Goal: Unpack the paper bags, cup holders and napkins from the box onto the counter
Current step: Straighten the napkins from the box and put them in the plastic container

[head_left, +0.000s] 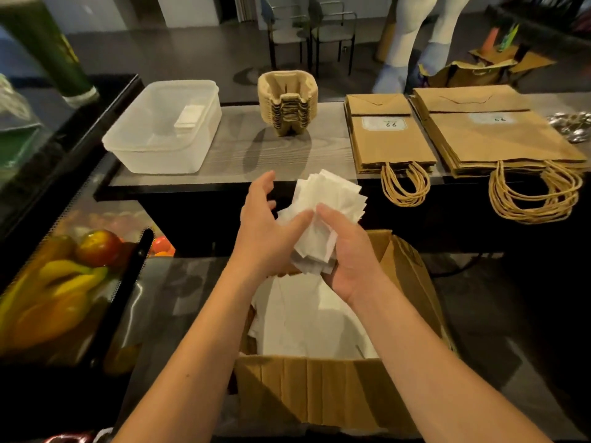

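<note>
Open brown cardboard box [319, 388] nearest, loose white napkins [307, 318] still inside. Above box, right hand [348, 251] grips untidy bunch of white paper napkins [326, 212], thumb curled over front. Left hand [265, 225] beside bunch, fingers spread, thumb touching napkins. Beyond, on grey wood-grain counter [243, 145]: clear plastic tub [160, 139] holding small napkin stack, stack of brown pulp cup holders [287, 100], two piles of flat brown paper bags [390, 135] with twine handles.

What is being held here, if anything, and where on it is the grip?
A stack of white napkins, above the open box. The right hand grips its lower end; the left hand touches its left side.
</note>
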`<state>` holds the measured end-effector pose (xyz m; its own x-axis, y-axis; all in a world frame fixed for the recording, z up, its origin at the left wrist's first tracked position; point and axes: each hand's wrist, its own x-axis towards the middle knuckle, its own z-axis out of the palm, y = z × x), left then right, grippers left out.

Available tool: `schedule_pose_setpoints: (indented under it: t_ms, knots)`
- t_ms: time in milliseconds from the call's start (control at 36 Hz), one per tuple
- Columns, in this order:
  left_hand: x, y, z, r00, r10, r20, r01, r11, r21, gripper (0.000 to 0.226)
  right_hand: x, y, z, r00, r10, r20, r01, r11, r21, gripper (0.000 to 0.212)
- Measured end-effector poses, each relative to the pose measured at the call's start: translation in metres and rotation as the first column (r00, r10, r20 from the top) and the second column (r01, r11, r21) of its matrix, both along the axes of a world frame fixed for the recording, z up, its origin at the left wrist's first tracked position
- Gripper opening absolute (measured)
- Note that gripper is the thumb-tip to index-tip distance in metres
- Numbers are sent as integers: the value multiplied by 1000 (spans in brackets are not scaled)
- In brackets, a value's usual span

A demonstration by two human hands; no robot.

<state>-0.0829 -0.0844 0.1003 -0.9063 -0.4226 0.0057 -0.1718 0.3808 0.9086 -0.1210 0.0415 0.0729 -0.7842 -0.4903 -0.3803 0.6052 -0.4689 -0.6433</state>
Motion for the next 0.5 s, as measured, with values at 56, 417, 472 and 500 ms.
schedule_pose_setpoints:
  t_ms: [56,417,472,500]
  knots:
    - [-1,-8,6,991,-40,128,7,969,249,80,-8,-9,11,999,-22,-30,22,1000,4,46]
    - [-57,-67,38,987,-22,-157,64,961,268,52,-87,-56,55,866,-1,-501,77,988,131,63]
    - [-69,-80,47,988,-56,-145,74,990,122,50,-104,-54,56,854,41,-519,42,988,146,68]
    - [-75,-87,50,988,-80,-132,89,994,62,48,-112,-53,56,848,75,-524,24,983,180,69]
